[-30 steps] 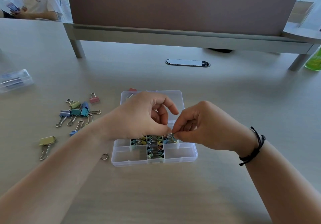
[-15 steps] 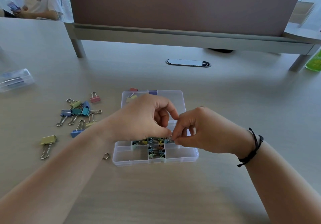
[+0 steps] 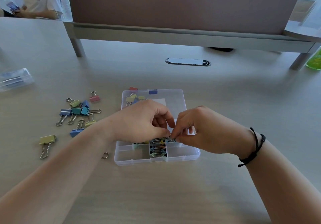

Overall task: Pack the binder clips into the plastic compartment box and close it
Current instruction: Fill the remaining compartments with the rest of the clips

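Desk point(image 3: 173, 189): compartment box point(image 3: 173, 159), loose binder clips point(image 3: 76, 112), clear case point(image 3: 15, 79).

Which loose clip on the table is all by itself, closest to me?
The yellow binder clip, lying alone nearest you on the left, apart from the colourful pile of clips farther back.

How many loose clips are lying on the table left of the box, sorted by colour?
Pink clips: 1
Yellow clips: 3
Blue clips: 3
Teal clips: 2
Total: 9, not counting the loose wire handle near the box.
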The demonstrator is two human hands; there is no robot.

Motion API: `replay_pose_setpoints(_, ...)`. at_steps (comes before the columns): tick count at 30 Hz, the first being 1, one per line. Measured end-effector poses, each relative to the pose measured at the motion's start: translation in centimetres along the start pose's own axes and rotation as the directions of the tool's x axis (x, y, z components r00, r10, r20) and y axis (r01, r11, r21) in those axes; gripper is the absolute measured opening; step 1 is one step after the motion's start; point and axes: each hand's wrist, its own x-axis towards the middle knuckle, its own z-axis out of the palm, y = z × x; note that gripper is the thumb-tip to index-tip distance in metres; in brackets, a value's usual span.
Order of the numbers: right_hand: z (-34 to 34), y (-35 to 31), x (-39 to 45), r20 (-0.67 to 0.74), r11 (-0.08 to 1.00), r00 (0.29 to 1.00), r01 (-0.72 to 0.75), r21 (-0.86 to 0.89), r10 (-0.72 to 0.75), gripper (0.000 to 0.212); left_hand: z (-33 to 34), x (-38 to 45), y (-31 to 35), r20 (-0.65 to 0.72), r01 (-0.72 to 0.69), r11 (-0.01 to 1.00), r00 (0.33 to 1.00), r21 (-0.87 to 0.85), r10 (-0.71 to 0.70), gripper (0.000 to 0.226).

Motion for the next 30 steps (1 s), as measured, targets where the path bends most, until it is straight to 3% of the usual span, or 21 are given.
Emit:
replay_pose_setpoints(14,0.1,-0.4,-0.2,0.081,0.998,0.996,-0.022,-0.057,0.026,0.024,0.2,0.0,0.5,0.013,0.04,0.996,0.999,0.074,-0.041,0.009)
replay_pose_setpoints(23,0.8,0.1,0.3,-0.064,1.0,0.998,-0.015,0.022,0.016,0.014,0.2,-0.1,0.3,0.016,0.01,0.997,1.0,0.076,-0.011,0.008)
replay_pose_setpoints(30,-0.2,0.9,0.0,-0.016,0.993,0.993,-0.116,0.04,0.116,0.009,-0.3,-0.4,0.0,-0.075,-0.053,0.998,0.996,0.038,0.056,0.009)
